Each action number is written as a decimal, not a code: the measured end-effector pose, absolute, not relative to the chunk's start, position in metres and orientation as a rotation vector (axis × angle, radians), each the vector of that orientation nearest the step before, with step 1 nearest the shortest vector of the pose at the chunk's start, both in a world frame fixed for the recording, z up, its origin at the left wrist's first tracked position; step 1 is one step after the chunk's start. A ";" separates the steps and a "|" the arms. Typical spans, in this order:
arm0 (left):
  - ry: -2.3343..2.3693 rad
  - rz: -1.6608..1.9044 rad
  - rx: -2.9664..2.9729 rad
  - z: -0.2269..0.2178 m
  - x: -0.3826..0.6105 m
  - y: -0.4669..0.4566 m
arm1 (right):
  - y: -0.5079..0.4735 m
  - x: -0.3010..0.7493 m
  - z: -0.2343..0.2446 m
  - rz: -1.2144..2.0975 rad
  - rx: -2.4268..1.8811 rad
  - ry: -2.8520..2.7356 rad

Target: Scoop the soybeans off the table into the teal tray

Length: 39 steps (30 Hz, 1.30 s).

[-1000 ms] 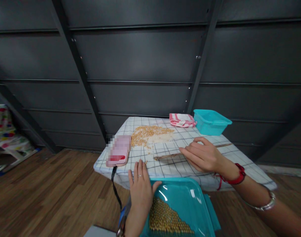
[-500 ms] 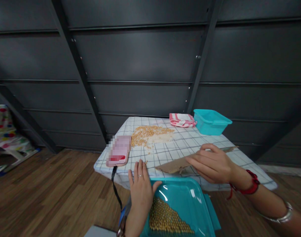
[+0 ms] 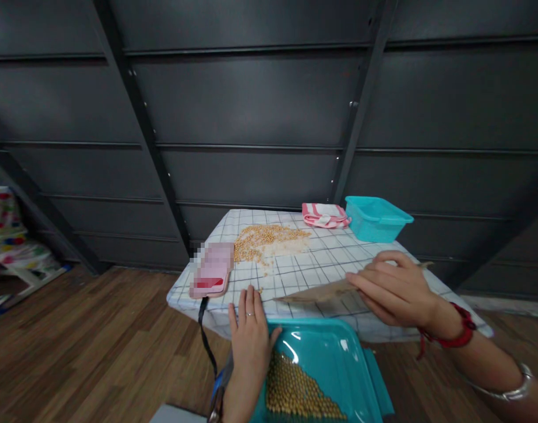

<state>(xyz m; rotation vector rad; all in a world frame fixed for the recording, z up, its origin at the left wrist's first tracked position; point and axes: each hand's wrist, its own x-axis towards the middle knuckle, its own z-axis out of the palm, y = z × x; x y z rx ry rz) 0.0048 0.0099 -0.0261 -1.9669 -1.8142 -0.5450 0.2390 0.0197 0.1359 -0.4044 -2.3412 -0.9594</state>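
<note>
My left hand lies flat with its fingers stretched out, at the table's front edge and along the left rim of a teal plastic tub. Yellow soybeans fill the lower left of that tub. My right hand pinches a flat strip of brown cardboard, held low over the front right of the table. Part of the strip is hidden behind the fingers. Farther back, more loose soybeans are spread on the checked tablecloth, with pale, fine bits beside them.
A phone in a pink case lies at the table's left edge, a black strap hanging below. At the back right sit a folded pink-and-white cloth and a smaller teal basket. A dark panelled wall stands behind.
My right hand has moved a little to the right with the cardboard, which now shows more edge-on. My left hand stays in nearly the same place. The soybeans look unchanged.
</note>
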 end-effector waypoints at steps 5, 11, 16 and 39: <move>-1.813 -0.551 -1.947 -0.024 0.006 0.009 | 0.046 0.217 0.126 -1.034 -0.326 -2.302; -1.794 -0.525 -1.951 -0.023 0.006 0.008 | 0.054 0.200 0.123 -1.029 -0.261 -2.342; -1.807 -0.520 -1.949 -0.025 0.006 0.009 | 0.053 0.201 0.125 -1.007 -0.218 -2.373; -1.873 -0.585 -1.971 -0.019 0.007 0.007 | 0.056 0.209 0.129 -0.910 -0.130 -2.377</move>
